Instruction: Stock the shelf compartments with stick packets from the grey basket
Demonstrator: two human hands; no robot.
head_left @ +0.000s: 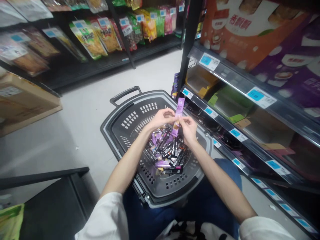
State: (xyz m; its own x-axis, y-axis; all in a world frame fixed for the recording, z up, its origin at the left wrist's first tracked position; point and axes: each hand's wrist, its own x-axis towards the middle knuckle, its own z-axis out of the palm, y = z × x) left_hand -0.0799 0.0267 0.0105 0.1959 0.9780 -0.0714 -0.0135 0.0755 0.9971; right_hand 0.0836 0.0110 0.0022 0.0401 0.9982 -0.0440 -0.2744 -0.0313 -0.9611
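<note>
Both my hands are pinched on one purple stick sachet [179, 106], held upright over a dark grey shopping basket [117, 133]. My left hand [163, 118] grips it from the left side, around its middle. From the right, my right hand [188, 128] closes finger and thumb on the same sachet. Below my hands, a loose heap of black stick sachets [168, 151] mixed with purple ones lies in the bottom of the basket. The basket's handle [125, 95] is folded outward at its far edge.
On the right, a shelf unit [225, 76] with blue price tags holds open display cartons [232, 100] and large orange gift boxes [240, 36]. Bagged snacks [87, 38] hang along the far shelves. A cardboard box [27, 100] sits on the floor at left, with a black frame [50, 176] nearer me.
</note>
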